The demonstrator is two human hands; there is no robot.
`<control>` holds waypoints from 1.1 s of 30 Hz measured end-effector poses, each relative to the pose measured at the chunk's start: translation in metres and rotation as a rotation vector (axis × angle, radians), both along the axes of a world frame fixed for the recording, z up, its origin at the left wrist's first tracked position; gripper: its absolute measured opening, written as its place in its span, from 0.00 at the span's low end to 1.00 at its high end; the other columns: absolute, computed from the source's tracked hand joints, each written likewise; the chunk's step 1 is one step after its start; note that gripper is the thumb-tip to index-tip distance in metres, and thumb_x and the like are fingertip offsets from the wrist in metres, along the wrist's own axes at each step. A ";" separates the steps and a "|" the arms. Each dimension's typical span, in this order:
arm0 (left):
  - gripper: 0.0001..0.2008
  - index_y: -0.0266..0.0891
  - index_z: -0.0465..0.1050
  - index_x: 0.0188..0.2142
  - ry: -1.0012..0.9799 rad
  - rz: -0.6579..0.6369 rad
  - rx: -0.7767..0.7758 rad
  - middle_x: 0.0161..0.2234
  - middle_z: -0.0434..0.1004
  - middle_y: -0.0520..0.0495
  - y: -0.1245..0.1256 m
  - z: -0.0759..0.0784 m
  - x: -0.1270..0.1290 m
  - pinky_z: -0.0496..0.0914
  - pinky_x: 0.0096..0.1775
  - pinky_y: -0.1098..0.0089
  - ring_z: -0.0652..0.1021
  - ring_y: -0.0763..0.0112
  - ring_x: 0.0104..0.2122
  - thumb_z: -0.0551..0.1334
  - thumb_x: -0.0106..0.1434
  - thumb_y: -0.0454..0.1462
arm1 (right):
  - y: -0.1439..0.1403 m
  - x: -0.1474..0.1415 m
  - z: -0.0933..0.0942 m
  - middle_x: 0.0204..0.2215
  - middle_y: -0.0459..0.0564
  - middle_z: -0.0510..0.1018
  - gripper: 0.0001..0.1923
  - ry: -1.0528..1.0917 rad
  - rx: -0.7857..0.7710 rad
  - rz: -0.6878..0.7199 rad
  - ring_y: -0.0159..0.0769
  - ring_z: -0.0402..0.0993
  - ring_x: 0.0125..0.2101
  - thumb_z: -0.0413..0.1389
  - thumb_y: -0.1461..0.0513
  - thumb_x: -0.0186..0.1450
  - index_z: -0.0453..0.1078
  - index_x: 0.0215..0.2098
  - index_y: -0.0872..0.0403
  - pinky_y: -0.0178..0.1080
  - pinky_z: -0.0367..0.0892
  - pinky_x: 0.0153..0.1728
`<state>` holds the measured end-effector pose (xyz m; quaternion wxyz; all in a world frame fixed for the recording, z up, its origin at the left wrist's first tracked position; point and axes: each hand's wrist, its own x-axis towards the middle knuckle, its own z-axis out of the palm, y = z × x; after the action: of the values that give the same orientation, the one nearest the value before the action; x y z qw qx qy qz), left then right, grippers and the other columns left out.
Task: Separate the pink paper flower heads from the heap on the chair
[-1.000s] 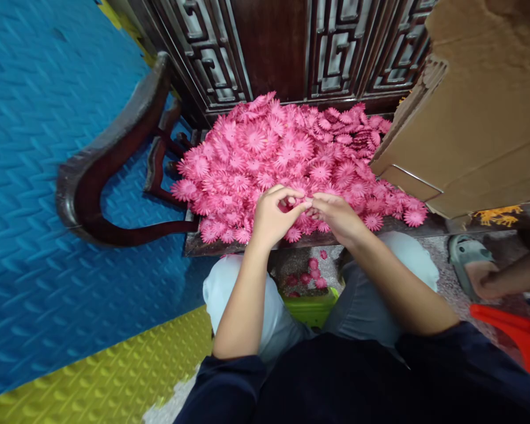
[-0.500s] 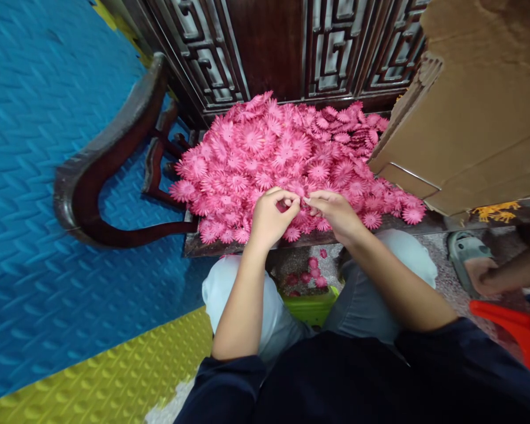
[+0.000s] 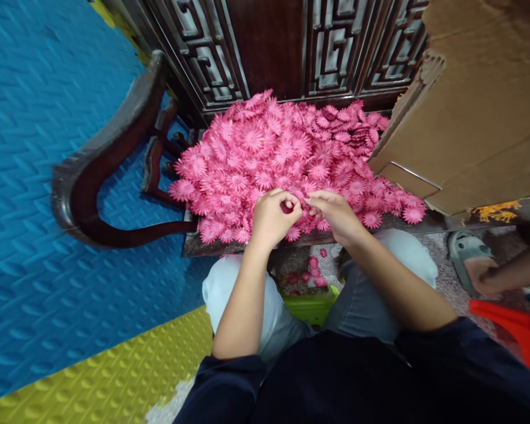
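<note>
Your left hand (image 3: 270, 217) and right hand (image 3: 335, 217) nearly meet over pink flowers (image 3: 251, 139) heaped on the desk (image 3: 212, 247) — fingers pressed together, anything pinched too small to tell

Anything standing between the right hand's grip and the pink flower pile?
Nothing visible does: the pink flower pile lies directly beyond the right hand's grip. The cardboard stands off to the right, outside that path.

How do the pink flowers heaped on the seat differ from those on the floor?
The heaped flowers form a large, dense pile; the floor flowers are only a few. The heaped flowers lie up on the wooden seat; the floor flowers lie lower down. Both groups are pink.
</note>
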<state>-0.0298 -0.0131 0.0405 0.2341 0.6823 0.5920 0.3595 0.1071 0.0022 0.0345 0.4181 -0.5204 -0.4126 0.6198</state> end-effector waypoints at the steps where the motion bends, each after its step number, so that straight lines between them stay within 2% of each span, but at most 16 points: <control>1: 0.04 0.38 0.71 0.23 0.003 0.008 0.007 0.25 0.70 0.52 0.000 -0.001 0.001 0.63 0.34 0.71 0.69 0.74 0.27 0.58 0.50 0.31 | 0.000 0.000 0.000 0.19 0.40 0.69 0.04 -0.011 0.008 0.004 0.26 0.61 0.22 0.56 0.61 0.49 0.69 0.24 0.55 0.34 0.56 0.28; 9: 0.04 0.38 0.69 0.20 0.036 0.130 0.038 0.22 0.67 0.53 0.001 -0.004 0.004 0.63 0.33 0.71 0.68 0.74 0.26 0.60 0.50 0.32 | -0.001 -0.002 0.005 0.22 0.42 0.71 0.06 -0.052 0.054 -0.006 0.26 0.63 0.23 0.56 0.61 0.50 0.69 0.25 0.55 0.34 0.59 0.29; 14: 0.05 0.38 0.72 0.27 -0.039 0.051 0.054 0.26 0.69 0.51 0.001 -0.002 0.004 0.64 0.35 0.71 0.70 0.74 0.28 0.60 0.56 0.37 | 0.000 0.000 0.005 0.22 0.42 0.70 0.05 -0.054 0.079 -0.036 0.26 0.62 0.23 0.56 0.60 0.52 0.69 0.23 0.54 0.33 0.59 0.29; 18: 0.06 0.39 0.74 0.30 -0.040 0.003 0.091 0.27 0.70 0.51 -0.001 0.000 0.005 0.65 0.37 0.70 0.70 0.73 0.29 0.64 0.53 0.39 | 0.000 0.002 0.006 0.21 0.42 0.69 0.06 -0.025 0.076 -0.023 0.26 0.61 0.23 0.56 0.59 0.52 0.68 0.22 0.54 0.33 0.58 0.29; 22: 0.06 0.39 0.75 0.31 -0.012 0.011 0.102 0.27 0.70 0.51 -0.002 0.000 0.006 0.64 0.37 0.69 0.71 0.72 0.29 0.63 0.54 0.39 | 0.000 0.002 0.006 0.21 0.42 0.69 0.06 -0.024 0.070 -0.024 0.27 0.61 0.23 0.57 0.59 0.52 0.68 0.22 0.54 0.33 0.58 0.28; 27: 0.06 0.38 0.74 0.32 -0.077 -0.003 0.125 0.27 0.70 0.51 -0.001 0.000 0.007 0.64 0.36 0.70 0.70 0.74 0.28 0.59 0.57 0.36 | 0.001 0.002 0.007 0.22 0.42 0.69 0.06 -0.007 0.055 -0.021 0.26 0.62 0.23 0.57 0.59 0.51 0.68 0.23 0.54 0.33 0.57 0.27; 33: 0.04 0.39 0.70 0.27 -0.088 0.001 0.101 0.25 0.67 0.52 -0.001 0.002 0.005 0.63 0.35 0.72 0.68 0.74 0.28 0.57 0.55 0.31 | -0.001 0.001 0.008 0.22 0.42 0.70 0.06 -0.016 0.066 0.004 0.26 0.61 0.23 0.58 0.59 0.50 0.69 0.23 0.54 0.33 0.57 0.27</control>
<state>-0.0245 -0.0137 0.0423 0.2250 0.6766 0.5625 0.4185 0.1083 0.0016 0.0425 0.4307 -0.5103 -0.4371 0.6025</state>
